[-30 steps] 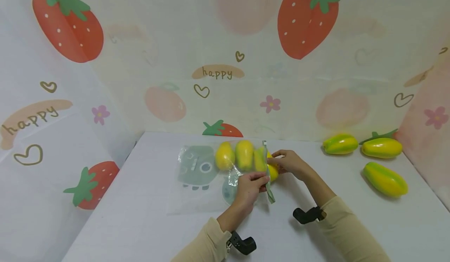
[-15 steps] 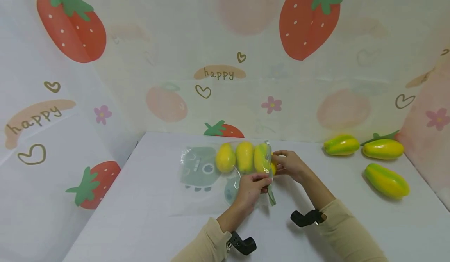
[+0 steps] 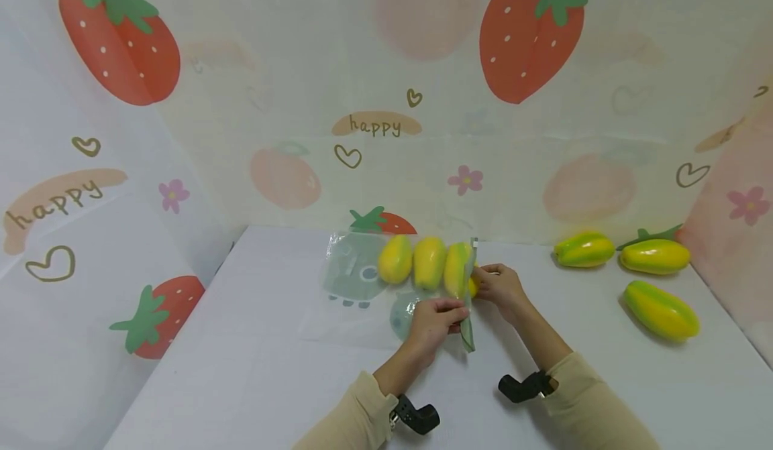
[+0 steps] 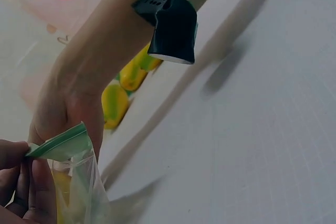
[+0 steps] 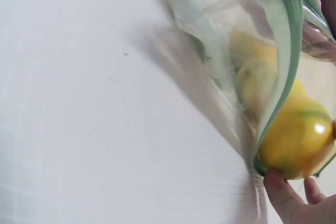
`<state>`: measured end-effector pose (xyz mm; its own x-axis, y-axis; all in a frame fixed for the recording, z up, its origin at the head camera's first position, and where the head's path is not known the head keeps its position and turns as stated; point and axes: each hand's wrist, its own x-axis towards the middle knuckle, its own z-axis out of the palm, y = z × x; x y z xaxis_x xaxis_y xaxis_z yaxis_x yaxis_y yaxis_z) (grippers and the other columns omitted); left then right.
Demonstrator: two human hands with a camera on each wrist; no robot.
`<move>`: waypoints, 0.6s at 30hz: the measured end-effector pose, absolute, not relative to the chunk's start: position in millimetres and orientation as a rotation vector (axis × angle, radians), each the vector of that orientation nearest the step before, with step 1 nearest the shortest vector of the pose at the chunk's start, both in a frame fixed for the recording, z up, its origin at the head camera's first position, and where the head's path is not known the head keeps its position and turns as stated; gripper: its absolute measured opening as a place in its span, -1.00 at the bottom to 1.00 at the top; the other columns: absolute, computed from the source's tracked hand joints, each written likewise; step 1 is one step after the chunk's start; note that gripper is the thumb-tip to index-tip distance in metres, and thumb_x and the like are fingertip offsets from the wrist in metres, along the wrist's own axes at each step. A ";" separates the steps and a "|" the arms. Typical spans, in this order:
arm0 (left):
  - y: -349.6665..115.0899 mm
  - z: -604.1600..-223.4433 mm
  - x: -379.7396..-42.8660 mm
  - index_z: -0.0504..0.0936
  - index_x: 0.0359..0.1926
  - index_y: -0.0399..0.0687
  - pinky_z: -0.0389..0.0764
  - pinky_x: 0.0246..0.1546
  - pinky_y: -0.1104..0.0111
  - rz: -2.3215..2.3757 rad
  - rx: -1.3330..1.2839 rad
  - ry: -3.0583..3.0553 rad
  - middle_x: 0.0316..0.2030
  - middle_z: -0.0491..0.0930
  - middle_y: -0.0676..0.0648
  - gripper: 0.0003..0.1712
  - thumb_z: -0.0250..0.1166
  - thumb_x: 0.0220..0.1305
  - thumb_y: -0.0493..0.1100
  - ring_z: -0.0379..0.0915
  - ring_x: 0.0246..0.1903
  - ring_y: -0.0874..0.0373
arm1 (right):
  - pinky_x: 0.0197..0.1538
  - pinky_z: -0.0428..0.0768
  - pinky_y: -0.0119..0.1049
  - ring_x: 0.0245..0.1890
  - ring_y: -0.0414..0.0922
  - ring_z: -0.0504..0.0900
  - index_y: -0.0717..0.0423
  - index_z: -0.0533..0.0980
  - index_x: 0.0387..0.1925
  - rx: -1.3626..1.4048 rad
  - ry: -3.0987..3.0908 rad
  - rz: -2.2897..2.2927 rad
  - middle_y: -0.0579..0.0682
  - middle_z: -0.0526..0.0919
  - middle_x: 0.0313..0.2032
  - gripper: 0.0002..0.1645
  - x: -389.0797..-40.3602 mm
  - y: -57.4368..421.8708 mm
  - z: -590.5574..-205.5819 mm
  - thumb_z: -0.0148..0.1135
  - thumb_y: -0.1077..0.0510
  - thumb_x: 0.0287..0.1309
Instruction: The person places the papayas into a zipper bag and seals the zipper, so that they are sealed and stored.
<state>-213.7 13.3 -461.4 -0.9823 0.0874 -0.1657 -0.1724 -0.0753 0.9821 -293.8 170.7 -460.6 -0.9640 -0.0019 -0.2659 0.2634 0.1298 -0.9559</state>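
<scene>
A clear zip bag (image 3: 356, 322) with green prints lies across the table, several yellow-green papayas (image 3: 429, 263) lined up inside it. My left hand (image 3: 431, 326) pinches the green zip edge (image 3: 468, 332) of its mouth. At the mouth, my right hand (image 3: 500, 289) holds a papaya (image 5: 296, 137) with thumb and fingers at its outer end; the right wrist view shows this end just past the zip edge, with more fruit behind the film. The left wrist view has the zip strip (image 4: 65, 142) between my left fingers, and most of the fruit is out of sight there.
Three more papayas lie at the right of the white table (image 3: 211, 369): one at the back (image 3: 584, 249), one beside it (image 3: 655, 255), one nearer (image 3: 661, 310). A strawberry-printed backdrop (image 3: 374, 175) stands behind and at both sides.
The bag and the papayas inside have shifted right and slightly away. The zip edge has moved right over the papaya at the mouth, leaving less of it outside. Both hands keep their hold.
</scene>
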 end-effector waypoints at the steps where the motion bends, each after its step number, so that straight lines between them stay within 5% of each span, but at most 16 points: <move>1: 13.3 -462.2 -213.9 0.68 -0.11 -0.38 0.69 -0.32 0.41 2.182 -0.097 2.010 -0.28 0.70 -0.12 -0.74 0.35 0.20 -0.31 0.52 -0.47 0.29 | -0.27 0.66 -0.48 -0.38 -0.26 0.58 0.45 0.28 0.14 0.273 2.212 -1.910 0.07 0.53 -0.26 -0.42 -293.5 169.9 -461.6 0.15 0.07 0.33; 18: 8.5 -467.1 -218.9 0.68 -0.10 -0.37 0.65 -0.37 0.46 2.174 -0.106 2.001 -0.33 0.68 -0.02 -0.74 0.35 0.19 -0.30 0.49 -0.48 0.31 | -0.27 0.63 -0.50 -0.41 -0.29 0.60 0.42 0.32 0.07 0.290 2.142 -2.004 -0.06 0.56 -0.35 -0.44 -287.7 155.6 -468.4 0.08 -0.03 0.38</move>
